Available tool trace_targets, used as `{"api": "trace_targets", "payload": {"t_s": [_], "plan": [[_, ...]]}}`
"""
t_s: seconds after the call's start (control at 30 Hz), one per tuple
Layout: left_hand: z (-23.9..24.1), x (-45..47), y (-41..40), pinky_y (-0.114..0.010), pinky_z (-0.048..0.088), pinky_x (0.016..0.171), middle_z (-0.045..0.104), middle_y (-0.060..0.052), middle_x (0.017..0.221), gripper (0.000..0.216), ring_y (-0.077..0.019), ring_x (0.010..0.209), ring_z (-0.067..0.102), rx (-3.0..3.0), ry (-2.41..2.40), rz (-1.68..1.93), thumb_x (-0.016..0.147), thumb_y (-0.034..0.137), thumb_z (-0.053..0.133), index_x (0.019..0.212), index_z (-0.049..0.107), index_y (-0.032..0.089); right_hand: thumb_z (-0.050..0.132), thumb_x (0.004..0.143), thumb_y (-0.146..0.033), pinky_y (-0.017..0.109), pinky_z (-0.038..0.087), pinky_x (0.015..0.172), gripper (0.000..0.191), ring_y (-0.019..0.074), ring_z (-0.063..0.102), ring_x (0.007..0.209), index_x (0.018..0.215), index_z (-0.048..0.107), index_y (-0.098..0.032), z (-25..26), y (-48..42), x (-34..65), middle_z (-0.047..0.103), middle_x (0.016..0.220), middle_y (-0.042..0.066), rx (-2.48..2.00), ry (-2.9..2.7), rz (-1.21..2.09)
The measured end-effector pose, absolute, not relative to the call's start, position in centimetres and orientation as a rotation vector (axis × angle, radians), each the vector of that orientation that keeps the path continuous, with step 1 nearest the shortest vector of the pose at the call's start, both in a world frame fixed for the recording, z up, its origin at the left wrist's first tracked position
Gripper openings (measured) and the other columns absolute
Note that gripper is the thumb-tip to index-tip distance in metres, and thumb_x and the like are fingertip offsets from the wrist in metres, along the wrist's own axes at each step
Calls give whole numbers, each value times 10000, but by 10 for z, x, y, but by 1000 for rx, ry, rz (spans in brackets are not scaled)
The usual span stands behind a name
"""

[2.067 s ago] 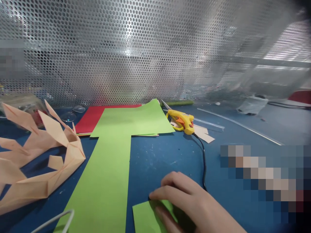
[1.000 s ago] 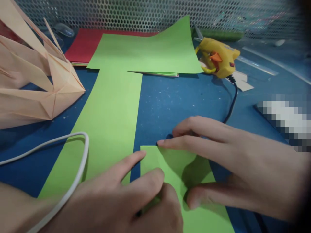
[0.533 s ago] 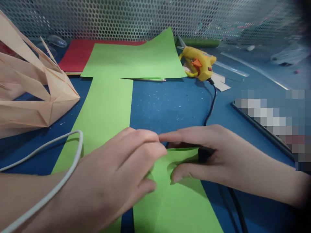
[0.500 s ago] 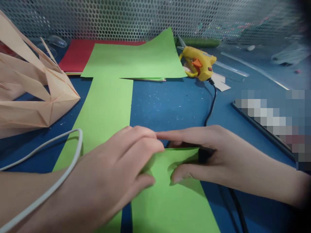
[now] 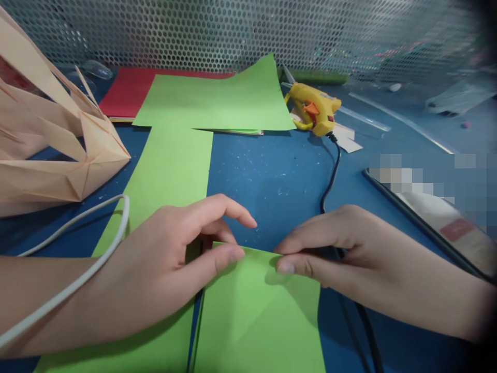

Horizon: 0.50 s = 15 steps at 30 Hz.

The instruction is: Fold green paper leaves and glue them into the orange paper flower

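"Pinching the far edge of a green sheet (image 5: 260,321) — right hand (image 5: 361,259), thumb on the near face, forefinger behind."

"Left hand (image 5: 174,264)?"

"Thumb at the same edge, near its left corner; forefinger standing off. Grip of the part-hidden fingers — can't tell."

"Lie of the sheet?"

"From the hands back toward the wearer. Long axis seems to run that way too; near end out of view. Neither hand clearly nearer: both at the edge."

"Surface?"

"Blue table (image 5: 267,166). Long green strip (image 5: 166,176) just left of the sheet, passing under the left hand. Folded peach paper (image 5: 93,166) farther left, white cable (image 5: 126,217) across the left forearm."

"Room?"

"Yellow glue gun (image 5: 316,106) ahead, its black cord (image 5: 334,166) running toward the right hand. Perforated screen (image 5: 166,36) across the back."
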<state>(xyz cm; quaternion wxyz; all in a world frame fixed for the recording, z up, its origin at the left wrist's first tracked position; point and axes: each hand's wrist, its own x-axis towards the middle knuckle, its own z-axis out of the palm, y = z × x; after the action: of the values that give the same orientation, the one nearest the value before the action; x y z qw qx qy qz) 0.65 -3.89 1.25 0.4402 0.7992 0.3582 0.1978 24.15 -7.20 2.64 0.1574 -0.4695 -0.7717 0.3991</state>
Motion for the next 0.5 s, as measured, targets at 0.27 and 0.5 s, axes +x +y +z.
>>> {"api": "trace_targets", "payload": {"t_s": [0.27,0.5], "plan": [[10,1,-43,-149,492,637,727,148,735,472,-75,699,714,2151,795,525,968,138,491,1384,455,359,600,975,-250,173,460,520,178,88,606,544,948,774,-223,27,-78,232,745,712,-35,-1281,-2172,1107],[12,5,-47,-140,521,690,758,123,852,427,-73,747,714,2024,815,557,925,138,544,1308,557,325,598,786,-82,150,452,504,156,70,562,529,727,665,-211,22,-87,209,655,613,-70,-1379,-1903,1016]]}}
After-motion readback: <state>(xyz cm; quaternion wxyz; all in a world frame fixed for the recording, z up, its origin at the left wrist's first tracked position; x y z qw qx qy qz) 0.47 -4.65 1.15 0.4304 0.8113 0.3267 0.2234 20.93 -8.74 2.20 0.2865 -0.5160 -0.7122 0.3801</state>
